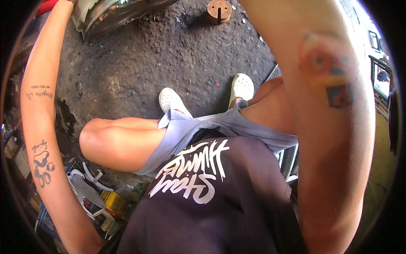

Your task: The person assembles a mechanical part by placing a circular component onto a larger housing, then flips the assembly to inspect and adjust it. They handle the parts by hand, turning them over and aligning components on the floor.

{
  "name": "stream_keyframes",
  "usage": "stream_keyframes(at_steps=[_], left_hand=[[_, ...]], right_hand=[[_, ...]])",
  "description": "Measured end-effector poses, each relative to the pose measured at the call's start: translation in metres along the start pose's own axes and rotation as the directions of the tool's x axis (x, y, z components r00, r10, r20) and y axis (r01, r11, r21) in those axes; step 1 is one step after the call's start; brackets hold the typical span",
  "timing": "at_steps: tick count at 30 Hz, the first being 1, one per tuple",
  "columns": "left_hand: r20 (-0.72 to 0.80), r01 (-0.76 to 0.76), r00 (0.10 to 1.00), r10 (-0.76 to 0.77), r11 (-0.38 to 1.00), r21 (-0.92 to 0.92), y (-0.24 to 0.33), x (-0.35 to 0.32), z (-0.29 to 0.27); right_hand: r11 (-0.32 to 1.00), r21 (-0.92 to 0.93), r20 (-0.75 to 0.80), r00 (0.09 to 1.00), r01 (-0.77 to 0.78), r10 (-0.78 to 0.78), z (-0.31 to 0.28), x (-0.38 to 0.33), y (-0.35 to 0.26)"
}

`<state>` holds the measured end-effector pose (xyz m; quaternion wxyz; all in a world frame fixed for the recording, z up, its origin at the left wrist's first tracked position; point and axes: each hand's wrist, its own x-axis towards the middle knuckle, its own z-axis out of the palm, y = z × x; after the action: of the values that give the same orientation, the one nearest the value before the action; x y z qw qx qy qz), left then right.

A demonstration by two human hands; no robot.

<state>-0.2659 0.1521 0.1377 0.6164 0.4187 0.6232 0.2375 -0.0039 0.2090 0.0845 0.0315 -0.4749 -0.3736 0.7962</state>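
Observation:
Both my arms reach up past the top edge of the head view, so my left hand and my right hand are out of sight. My left forearm [40, 106] runs along the left side, its wrist just at the top edge. Close to that wrist is a shiny, dark and translucent curved part [114, 17], cut off by the frame; I cannot make out its kind. A red piece [46, 6] shows at the top left corner. My right forearm [325, 84], large and slightly blurred, crosses the right side. What either hand holds or touches is hidden.
I sit on a pale slatted seat [289, 163], knees apart, in white clogs [242, 86] on rough dark ground [139, 63]. A round brown slotted disc [219, 11] lies ahead. At lower left are a yellow box-like object [114, 204] and grey-white plastic parts [84, 188]. A framed panel [380, 78] stands right.

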Motion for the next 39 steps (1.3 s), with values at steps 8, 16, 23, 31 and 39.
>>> stream_keyframes(at_steps=[8,16,23,31,39], left_hand=[[-0.081,0.196,0.979,-0.186,0.972,0.132,-0.043,-0.039,0.042],[-0.372,0.204,0.917,-0.144,0.971,0.126,-0.175,-0.093,0.104],[-0.329,0.036,0.933,-0.148,0.946,-0.322,-0.206,-0.113,0.146],[-0.504,-0.121,0.863,-0.017,0.963,-0.241,-0.207,-0.115,0.172],[-0.461,-0.482,0.792,0.401,0.874,-0.068,-0.097,-0.180,0.212]], right_hand=[[0.990,0.114,-0.145,0.987,0.081,-0.064,-0.011,-0.029,0.028],[0.949,-0.300,-0.330,0.924,0.093,-0.195,0.040,-0.060,0.127],[0.846,-0.517,-0.238,0.927,0.133,-0.291,0.036,-0.050,0.165],[0.818,-0.545,-0.272,0.884,0.184,-0.380,0.025,-0.088,0.166],[0.761,-0.467,-0.353,0.695,0.450,-0.627,0.027,-0.220,0.146]])
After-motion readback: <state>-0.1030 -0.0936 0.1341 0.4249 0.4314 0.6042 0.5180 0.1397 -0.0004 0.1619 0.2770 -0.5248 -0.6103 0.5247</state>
